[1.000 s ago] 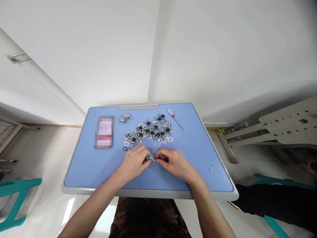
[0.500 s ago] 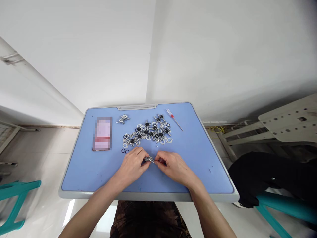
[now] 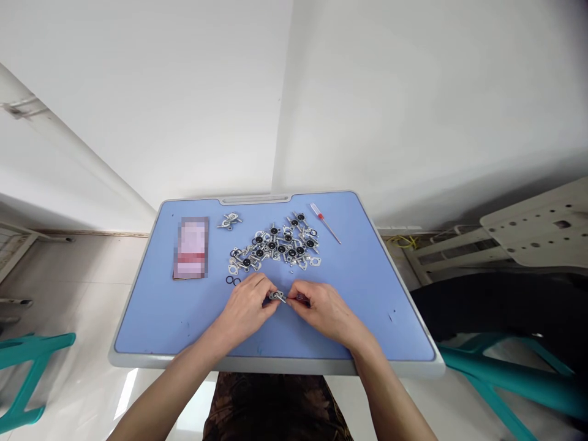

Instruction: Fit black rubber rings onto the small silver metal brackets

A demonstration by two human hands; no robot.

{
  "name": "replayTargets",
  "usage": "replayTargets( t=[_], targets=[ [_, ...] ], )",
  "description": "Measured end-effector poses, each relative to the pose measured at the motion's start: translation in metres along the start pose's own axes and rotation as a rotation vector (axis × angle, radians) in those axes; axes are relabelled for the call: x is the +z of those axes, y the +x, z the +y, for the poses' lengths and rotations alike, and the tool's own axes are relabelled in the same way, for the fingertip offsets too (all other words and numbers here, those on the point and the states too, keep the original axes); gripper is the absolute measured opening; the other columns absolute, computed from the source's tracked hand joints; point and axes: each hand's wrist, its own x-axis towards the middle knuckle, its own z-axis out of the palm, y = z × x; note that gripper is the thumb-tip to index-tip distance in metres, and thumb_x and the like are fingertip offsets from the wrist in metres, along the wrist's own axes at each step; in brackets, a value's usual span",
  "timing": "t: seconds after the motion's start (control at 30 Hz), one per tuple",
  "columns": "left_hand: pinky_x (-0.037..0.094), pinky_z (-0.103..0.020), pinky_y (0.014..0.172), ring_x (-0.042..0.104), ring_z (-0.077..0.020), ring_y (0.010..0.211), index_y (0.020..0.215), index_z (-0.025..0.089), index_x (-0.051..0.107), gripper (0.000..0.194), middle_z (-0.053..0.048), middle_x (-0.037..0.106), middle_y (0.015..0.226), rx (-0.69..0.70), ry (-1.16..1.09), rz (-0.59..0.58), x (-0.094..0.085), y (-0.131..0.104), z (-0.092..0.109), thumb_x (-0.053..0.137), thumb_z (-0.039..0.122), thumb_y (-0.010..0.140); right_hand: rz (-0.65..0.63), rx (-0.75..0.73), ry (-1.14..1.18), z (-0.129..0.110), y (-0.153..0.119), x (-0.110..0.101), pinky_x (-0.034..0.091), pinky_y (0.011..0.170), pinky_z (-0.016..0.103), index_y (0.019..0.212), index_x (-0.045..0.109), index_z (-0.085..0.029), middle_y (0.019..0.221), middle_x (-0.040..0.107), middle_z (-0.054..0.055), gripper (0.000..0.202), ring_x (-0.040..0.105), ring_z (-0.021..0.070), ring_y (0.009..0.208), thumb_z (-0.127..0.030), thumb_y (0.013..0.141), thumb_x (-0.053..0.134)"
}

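Observation:
My left hand (image 3: 249, 301) is closed in a pinch around a small metal flanged fitting (image 3: 277, 295), held low over the near part of the table. A thin silvery pin or tube sticks out from the fitting towards the right. Close against that end, my right hand (image 3: 321, 309) is closed too, thumb and forefinger together. Something small and dark reddish shows inside its curled fingers, too hidden to name. Just beyond my hands lies a loose pile of similar metal fittings (image 3: 282, 248) with black round caps and flat gaskets. Two black O-rings (image 3: 229, 280) lie by my left knuckles.
A screwdriver (image 3: 326, 223) with a clear and red handle lies at the back right of the blue table (image 3: 367, 294). A few metal parts (image 3: 229, 221) sit at the back left, near a blurred phone-like rectangle (image 3: 192, 248). Teal stools (image 3: 505, 380) stand on both sides.
Both hands stay nearly still around the fitting. At the right, a person's black clothing has shifted, and more of the teal stool shows there.

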Motion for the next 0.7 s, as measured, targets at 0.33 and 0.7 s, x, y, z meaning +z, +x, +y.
replayTargets(
  t=[0.33,0.7],
  targets=[
    [0.042,-0.030,0.070,0.056,-0.0171,0.079,0.083,0.019,0.056,0.005,-0.001,0.059,0.084,0.014,-0.007,0.009,0.000,0.001,-0.001,0.059,0.015,0.080,0.391,0.078,0.121,0.008,0.011,-0.006,0.043,0.066,0.027,0.082,0.063,-0.019,0.080,0.067,0.003,0.014,0.059,0.0155,0.070,-0.025,0.085,0.051],
    [0.044,-0.029,0.071,0.055,-0.0165,0.077,0.081,0.018,0.056,0.008,-0.001,0.058,0.082,0.020,-0.026,0.023,0.001,0.003,-0.002,0.061,0.013,0.078,0.326,0.180,-0.269,0.004,0.028,0.009,0.036,0.059,0.027,0.085,0.063,-0.019,0.087,0.067,0.005,0.013,0.061,0.0181,0.071,-0.022,0.087,0.050]
  ],
)
